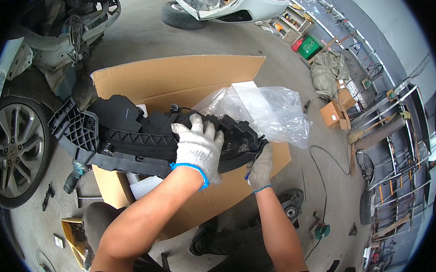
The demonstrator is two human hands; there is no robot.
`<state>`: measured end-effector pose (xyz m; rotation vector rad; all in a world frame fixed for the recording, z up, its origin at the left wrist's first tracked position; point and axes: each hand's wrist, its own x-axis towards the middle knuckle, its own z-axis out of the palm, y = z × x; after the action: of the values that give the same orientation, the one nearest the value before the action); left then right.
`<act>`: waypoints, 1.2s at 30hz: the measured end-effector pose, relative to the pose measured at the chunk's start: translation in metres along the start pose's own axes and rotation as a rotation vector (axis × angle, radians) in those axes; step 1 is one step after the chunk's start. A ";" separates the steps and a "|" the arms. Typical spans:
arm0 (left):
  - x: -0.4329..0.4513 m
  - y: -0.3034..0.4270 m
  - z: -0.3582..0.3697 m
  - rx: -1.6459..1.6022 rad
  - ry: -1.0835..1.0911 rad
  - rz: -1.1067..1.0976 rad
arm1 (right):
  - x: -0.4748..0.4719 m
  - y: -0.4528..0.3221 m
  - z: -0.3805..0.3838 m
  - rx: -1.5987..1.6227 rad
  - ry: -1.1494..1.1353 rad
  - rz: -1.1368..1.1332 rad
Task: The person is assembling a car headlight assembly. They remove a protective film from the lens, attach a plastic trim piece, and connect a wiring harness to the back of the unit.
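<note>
A black plastic car headlight assembly [140, 136], seen from its ribbed back, lies across an open cardboard box [177, 73]. A lattice-ribbed bracket [77, 125] forms its left end. My left hand [198, 151], in a white knit glove with a blue cuff, is laid over the assembly's middle, its fingers spread across the back and its thumb side at the near edge. At the right end, my right hand [262, 167], gloved too, grips the corner; part of its fingers is hidden. Clear plastic wrapping [276, 110] spills over the box's right side, with white sheet material inside it.
A car wheel [17, 150] stands at left. On the floor lie a cordless drill [74, 176], a hammer [77, 198], a yellow container [72, 239] and a cable [322, 182]. A white bumper [241, 9] rests by a tyre [182, 17]. Metal racks [394, 186] line the right.
</note>
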<state>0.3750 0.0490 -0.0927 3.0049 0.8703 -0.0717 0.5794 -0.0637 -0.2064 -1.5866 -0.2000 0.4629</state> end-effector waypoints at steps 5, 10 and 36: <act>0.003 0.005 -0.010 -0.061 -0.043 -0.001 | 0.010 0.007 -0.001 0.114 0.047 -0.003; 0.037 0.027 -0.026 -0.132 0.110 0.103 | 0.012 0.005 0.006 0.293 -0.238 -0.153; 0.100 0.058 0.013 -0.272 0.104 0.314 | 0.025 0.010 -0.003 0.318 -0.249 -0.095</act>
<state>0.4895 0.0532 -0.1108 2.8617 0.3665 0.1918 0.6016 -0.0571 -0.2202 -1.2020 -0.3707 0.5877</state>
